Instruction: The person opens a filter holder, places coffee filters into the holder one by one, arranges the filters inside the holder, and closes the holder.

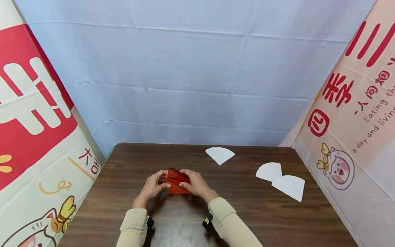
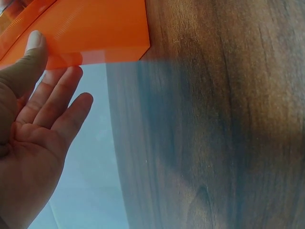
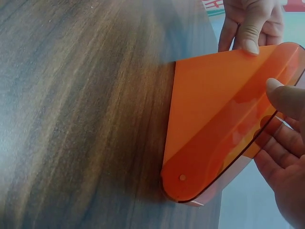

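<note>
- Head view: the orange case (image 1: 179, 189) is between my hands over the surface (image 1: 247, 219), its darker, see-through cover (image 1: 178, 175) slanting from 10 o'clock down to 4 o'clock.
- My left hand (image 1: 155, 184) pinches it from its 9 o'clock side, my right hand (image 1: 196, 184) from its 3 o'clock side; most of my fingertips are hidden behind it.
- One white paper fan (image 1: 220, 155) lies at the case's 2 o'clock; two more paper fans (image 1: 289, 187), touching each other, lie farther off towards 3 o'clock.
- Left wrist view: the case enters from 11 o'clock, one corner pointing to 4 o'clock. My left thumb is on its face, my fingers at its lower edge; the frame cuts off its upper part.
- Right wrist view: the cover's long axis runs from a round pin (image 3: 182, 177) at 7 o'clock up to 1 o'clock. My right hand grips from the case's 4 o'clock, my left from 12; the right palm is cropped, and a few fingers show only dimly through the tinted cover.
</note>
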`<action>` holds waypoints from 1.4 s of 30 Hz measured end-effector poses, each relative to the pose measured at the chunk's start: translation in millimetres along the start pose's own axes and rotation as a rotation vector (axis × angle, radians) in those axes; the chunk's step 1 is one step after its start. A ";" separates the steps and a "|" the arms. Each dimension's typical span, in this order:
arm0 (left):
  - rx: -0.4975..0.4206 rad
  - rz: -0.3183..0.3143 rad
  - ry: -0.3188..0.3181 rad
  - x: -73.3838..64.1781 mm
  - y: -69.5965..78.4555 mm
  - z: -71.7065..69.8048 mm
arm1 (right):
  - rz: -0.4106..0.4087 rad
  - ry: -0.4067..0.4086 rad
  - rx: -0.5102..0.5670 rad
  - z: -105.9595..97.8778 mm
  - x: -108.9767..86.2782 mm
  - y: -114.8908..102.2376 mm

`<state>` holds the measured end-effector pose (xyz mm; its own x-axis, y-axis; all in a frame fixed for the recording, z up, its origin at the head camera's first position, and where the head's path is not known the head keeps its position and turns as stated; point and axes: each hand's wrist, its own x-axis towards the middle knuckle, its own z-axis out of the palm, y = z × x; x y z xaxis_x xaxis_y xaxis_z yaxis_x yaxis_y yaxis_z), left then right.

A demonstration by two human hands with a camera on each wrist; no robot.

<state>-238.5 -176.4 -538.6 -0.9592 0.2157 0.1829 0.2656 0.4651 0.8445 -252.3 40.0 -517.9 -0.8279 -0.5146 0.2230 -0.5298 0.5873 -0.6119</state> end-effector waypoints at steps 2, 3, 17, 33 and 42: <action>0.001 -0.004 0.001 0.8 0.4 -0.7 | -0.001 -0.005 -0.010 -1.0 1.0 -0.4; 0.001 -0.006 0.000 1.1 0.4 -0.8 | -0.001 -0.006 -0.012 -1.4 1.3 -0.6; -0.008 -0.005 -0.026 0.3 -2.8 -0.2 | -0.013 0.002 0.012 -3.7 -1.3 1.8; -0.049 -0.043 -0.026 -0.1 -2.3 -6.1 | 0.000 0.094 0.135 -12.0 -10.0 6.2; -0.149 -0.101 -0.038 -0.3 3.9 -10.6 | -0.003 0.165 0.270 -10.4 -11.6 13.2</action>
<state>-238.2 -183.8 -530.1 -0.9750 0.2084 0.0768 0.1485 0.3546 0.9232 -251.6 60.2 -520.7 -0.8567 -0.3952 0.3315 -0.4827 0.3874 -0.7854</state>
